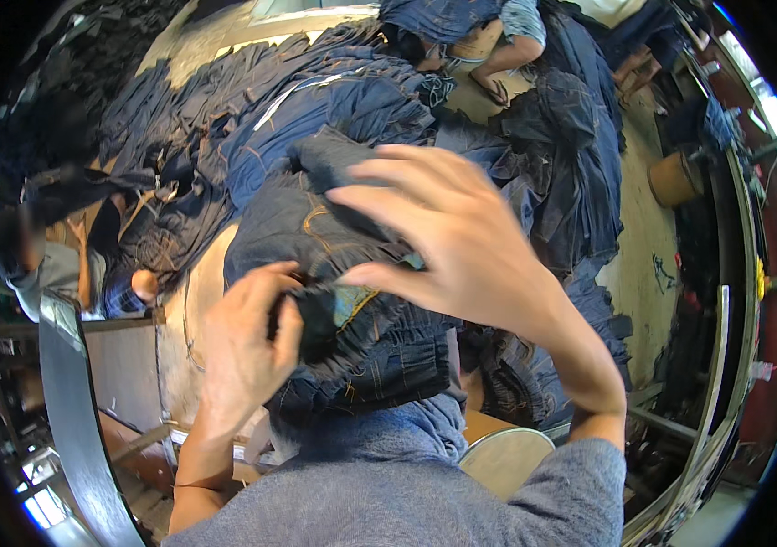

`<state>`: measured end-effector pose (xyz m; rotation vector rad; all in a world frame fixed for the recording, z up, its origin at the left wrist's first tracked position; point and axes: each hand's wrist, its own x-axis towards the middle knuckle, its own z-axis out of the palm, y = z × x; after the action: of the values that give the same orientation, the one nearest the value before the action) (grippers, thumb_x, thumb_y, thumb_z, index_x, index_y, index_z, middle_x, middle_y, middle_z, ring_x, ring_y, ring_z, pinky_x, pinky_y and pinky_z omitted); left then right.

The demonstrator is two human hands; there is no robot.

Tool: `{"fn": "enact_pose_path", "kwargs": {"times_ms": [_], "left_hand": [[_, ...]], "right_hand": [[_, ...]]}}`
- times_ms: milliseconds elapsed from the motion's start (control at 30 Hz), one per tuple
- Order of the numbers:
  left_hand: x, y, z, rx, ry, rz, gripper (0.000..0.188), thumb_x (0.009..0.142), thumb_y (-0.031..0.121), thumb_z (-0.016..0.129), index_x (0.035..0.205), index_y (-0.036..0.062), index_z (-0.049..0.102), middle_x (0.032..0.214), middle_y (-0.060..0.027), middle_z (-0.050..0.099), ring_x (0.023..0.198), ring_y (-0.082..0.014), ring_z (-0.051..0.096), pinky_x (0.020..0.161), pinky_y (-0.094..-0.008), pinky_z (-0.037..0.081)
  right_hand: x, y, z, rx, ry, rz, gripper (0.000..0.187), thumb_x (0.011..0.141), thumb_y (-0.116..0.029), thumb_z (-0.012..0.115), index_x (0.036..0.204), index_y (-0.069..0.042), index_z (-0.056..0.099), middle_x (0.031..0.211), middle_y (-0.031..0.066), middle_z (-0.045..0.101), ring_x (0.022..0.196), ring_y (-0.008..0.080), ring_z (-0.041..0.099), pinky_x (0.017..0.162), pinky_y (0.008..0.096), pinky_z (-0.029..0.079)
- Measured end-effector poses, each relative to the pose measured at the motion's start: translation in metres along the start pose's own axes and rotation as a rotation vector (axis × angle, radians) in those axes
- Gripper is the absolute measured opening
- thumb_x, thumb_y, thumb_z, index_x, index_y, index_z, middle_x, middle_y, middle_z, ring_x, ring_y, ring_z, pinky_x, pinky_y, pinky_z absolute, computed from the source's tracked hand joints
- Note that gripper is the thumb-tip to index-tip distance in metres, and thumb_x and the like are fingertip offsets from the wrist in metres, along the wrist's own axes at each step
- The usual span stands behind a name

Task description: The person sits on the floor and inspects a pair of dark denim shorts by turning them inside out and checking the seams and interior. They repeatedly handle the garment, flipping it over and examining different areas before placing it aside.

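A pair of dark denim jeans point(270, 223) with orange stitching is bunched up in front of my body. My left hand point(247, 328) has its fingers curled round a frayed, dark edge of the jeans, where a patch of lighter blue-green lining point(350, 303) shows. Above the same jeans, my right hand point(466, 242) is raised with fingers and thumb spread, slightly blurred, and nothing shows in its grasp. More folded dark denim point(388, 374) with orange stitches lies beneath, close to my lap.
A large heap of blue and dark jeans point(343, 105) spreads ahead and to the right. One person point(60, 264) sits at the left; another person's leg point(507, 68) shows at the far side. A round-topped drum point(507, 460) stands by my right side, and a brown cylindrical container point(675, 178) farther right.
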<state>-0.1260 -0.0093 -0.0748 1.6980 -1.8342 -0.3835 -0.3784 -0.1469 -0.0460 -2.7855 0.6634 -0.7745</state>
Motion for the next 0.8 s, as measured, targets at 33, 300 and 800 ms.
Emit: {"fn": "enact_pose_path", "kwargs": {"times_ms": [33,300,800], "left_hand": [[0.007,0.001,-0.006,0.037,0.042,0.036,0.014,0.097,0.002,0.067,0.110,0.0015,0.073,0.121,-0.0193,0.079,0.109,-0.0397,0.077,0.096,-0.0463,0.061],[0.047,-0.009,-0.057,-0.114,0.159,-0.146,0.015,0.105,0.006,0.067,0.116,-0.0011,0.074,0.068,-0.0108,0.064,0.062,-0.0156,0.061,0.062,-0.0337,0.046],[0.077,0.000,-0.032,0.046,0.379,0.148,0.022,0.098,0.010,0.079,0.119,0.0047,0.077,0.099,-0.0184,0.079,0.092,-0.0394,0.079,0.084,-0.0428,0.062]], "right_hand": [[0.018,0.001,0.013,0.011,-0.047,-0.014,0.064,0.098,-0.051,0.081,0.143,-0.006,0.070,0.138,0.0189,0.072,0.137,0.0436,0.064,0.114,0.0521,0.052],[0.100,0.047,0.032,0.316,-0.593,0.082,0.052,0.116,-0.045,0.060,0.133,0.003,0.072,0.102,0.0235,0.078,0.097,0.0387,0.075,0.091,0.0474,0.058],[0.115,0.090,0.038,0.647,-0.678,0.507,0.054,0.117,-0.047,0.060,0.139,0.001,0.072,0.125,0.0001,0.075,0.112,0.0082,0.059,0.103,0.0292,0.049]]}}
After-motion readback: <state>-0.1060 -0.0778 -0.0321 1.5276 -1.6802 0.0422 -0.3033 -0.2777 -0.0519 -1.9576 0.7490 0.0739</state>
